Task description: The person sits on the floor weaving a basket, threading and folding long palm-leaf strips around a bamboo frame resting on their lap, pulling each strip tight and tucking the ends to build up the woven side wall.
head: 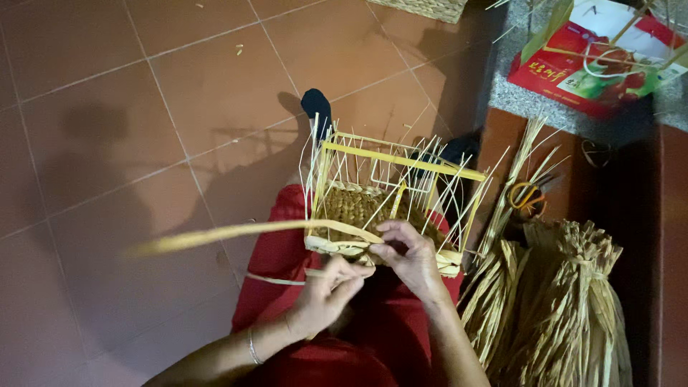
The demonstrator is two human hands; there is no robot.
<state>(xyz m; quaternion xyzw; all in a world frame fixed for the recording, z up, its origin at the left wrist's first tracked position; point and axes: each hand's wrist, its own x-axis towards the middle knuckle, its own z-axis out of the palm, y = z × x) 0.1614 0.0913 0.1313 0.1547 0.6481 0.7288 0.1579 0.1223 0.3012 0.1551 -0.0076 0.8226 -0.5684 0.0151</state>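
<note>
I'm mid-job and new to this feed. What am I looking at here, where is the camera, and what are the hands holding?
There is no machine: one head-worn camera looks down at a person's own bare hands. A half-woven basket on a wire frame rests on the lap, over red clothing. The right hand grips the basket's near rim. The left hand pinches a long straw strand that runs out to the left. Bundles of dried straw stand on the right, on a tiled floor.
</note>
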